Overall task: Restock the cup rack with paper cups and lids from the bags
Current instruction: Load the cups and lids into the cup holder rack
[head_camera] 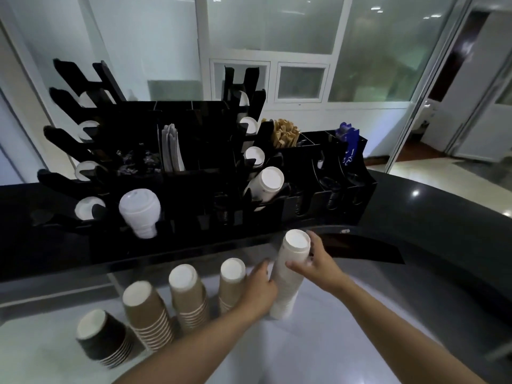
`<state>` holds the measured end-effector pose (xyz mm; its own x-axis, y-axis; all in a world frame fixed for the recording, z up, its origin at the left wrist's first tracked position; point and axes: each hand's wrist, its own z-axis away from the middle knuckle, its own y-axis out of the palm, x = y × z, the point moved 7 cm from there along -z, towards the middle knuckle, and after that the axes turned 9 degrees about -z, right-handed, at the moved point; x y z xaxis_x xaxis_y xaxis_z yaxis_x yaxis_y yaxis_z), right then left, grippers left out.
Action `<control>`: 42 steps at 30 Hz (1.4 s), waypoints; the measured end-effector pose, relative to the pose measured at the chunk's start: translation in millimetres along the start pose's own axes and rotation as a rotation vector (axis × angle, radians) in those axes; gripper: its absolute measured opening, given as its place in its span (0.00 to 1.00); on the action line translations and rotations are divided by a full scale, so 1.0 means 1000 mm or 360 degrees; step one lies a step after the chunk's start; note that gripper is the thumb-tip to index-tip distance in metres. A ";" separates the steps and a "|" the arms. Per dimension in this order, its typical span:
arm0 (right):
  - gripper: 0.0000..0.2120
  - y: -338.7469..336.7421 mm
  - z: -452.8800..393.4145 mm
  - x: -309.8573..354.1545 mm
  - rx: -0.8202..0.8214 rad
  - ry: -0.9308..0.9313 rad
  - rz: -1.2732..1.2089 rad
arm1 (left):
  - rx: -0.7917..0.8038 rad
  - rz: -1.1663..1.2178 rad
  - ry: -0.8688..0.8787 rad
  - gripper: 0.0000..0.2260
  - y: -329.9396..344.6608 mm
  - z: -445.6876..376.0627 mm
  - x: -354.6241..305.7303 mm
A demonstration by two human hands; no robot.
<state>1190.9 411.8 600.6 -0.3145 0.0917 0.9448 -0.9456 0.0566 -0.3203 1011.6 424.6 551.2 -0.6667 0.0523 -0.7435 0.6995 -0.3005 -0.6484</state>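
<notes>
While the black cup rack on the dark upper ledge already carries some stock, much of it looks unfilled, so I judge the restocking to be somewhere in its middle. Along its left arm white cups show in several slots, and the tower just right of centre holds a few more. A stack of white lids leans out of a lower left slot, and a white cup stack lies tilted in a slot right of centre. Several lower slots between and to the right of these look dark and empty, though the gloom makes that hard to confirm.

On the pale table below the rack, four inverted stacks wait in a row: a dark-sleeved stack at the far left, then three brown stacks, each close beside its neighbour. No bags are in view.

Right of them stands a tall stack of white cups, bottoms up and leaning slightly, its base on the table. The left hand curls round its lower half; the right hand grips it near the top, fingers wrapped behind. Probably this stack goes into the rack next, with the brown and dark stacks left to load.
</notes>
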 end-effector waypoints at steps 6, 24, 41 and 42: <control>0.44 0.028 -0.003 -0.041 0.0147 0.0118 -0.0140 | 0.0298 0.0031 -0.0098 0.18 0.046 0.006 0.036; 0.41 0.008 -0.009 -0.040 0.0163 0.0129 -0.0087 | 0.0089 0.0190 0.0013 0.39 0.054 -0.018 0.012; 0.32 -0.033 -0.013 0.011 0.0171 0.0015 -0.0267 | 0.0251 -0.0022 0.0017 0.33 0.076 -0.030 0.013; 0.32 -0.036 -0.013 0.016 0.0157 0.0004 -0.0276 | 0.0273 -0.0036 0.0054 0.37 0.079 -0.032 0.014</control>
<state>1221.0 424.2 626.7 -0.1463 0.0918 0.9850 -0.9892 -0.0260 -0.1445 1065.5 431.8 484.7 -0.6704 0.0923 -0.7362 0.6285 -0.4567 -0.6296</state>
